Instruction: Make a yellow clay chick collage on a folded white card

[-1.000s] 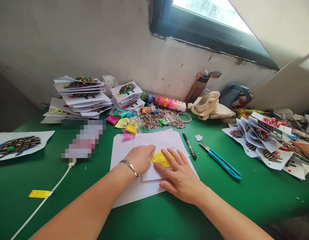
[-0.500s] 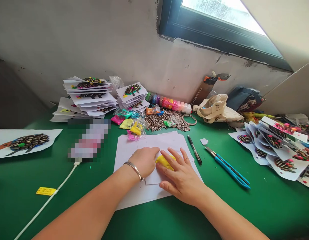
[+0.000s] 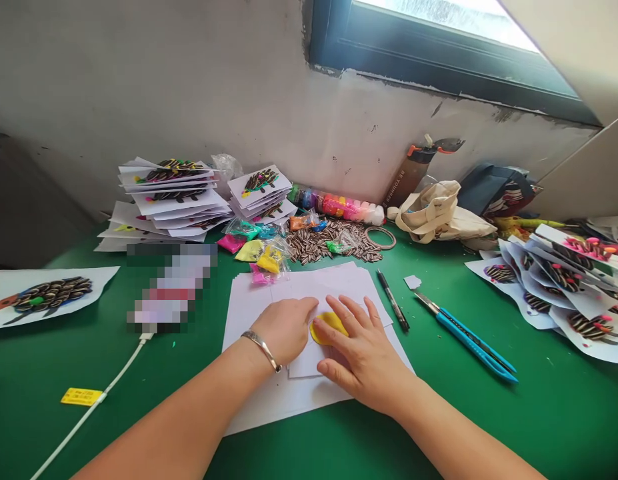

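A flattened patch of yellow modelling clay [image 3: 323, 332] lies on a small white paper card [image 3: 303, 363], on top of larger white sheets [image 3: 241, 393]. My right hand [image 3: 359, 347] is open with its fingers spread, and some of them lie over the clay and hide part of it. Just left of the clay rests my left hand [image 3: 283, 330], a silver bracelet on its wrist. Its fingers are bent and close together, with their tips largely out of sight, so anything between them is hidden.
Right of the sheets lie a black pen [image 3: 393, 300] and a blue craft knife [image 3: 473, 343] with its blade out. Bagged coloured clay [image 3: 269, 259] and striped sunflower seeds [image 3: 311, 240] sit behind. Stacks of seed pictures [image 3: 179, 207] flank them, and a white cable [image 3: 89, 407] runs front left.
The yellow clay looks flatter and smoother than before. Both hands stay close to it, the right still over it. The whole view has shifted slightly.
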Demonstrator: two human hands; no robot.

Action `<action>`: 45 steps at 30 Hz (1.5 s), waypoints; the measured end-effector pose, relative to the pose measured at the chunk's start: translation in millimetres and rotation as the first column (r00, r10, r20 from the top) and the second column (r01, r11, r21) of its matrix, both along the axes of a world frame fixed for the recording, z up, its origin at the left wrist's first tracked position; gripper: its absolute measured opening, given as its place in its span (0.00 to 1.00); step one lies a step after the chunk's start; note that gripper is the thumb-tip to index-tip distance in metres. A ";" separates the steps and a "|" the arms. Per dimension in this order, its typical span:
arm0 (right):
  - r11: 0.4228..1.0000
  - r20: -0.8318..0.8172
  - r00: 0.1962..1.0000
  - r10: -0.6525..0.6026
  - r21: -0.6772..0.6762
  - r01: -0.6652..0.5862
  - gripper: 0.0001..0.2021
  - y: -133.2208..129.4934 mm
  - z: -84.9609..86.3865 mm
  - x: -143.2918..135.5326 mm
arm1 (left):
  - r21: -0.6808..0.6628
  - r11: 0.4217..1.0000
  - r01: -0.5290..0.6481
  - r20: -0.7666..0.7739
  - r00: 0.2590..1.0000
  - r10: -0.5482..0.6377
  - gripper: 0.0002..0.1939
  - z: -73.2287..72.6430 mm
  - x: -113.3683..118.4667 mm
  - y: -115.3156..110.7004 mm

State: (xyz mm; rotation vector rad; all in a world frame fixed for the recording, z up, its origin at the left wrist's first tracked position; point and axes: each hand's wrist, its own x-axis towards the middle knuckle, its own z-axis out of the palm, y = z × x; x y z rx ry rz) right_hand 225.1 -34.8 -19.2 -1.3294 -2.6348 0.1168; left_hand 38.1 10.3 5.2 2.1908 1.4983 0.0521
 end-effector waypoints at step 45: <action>0.980 -0.092 0.978 -0.185 0.054 0.191 0.21 -0.1 1.5 11.2 | 0.030 0.999 0.009 -0.011 1.000 -0.009 0.18 -1.7 1.2 -0.9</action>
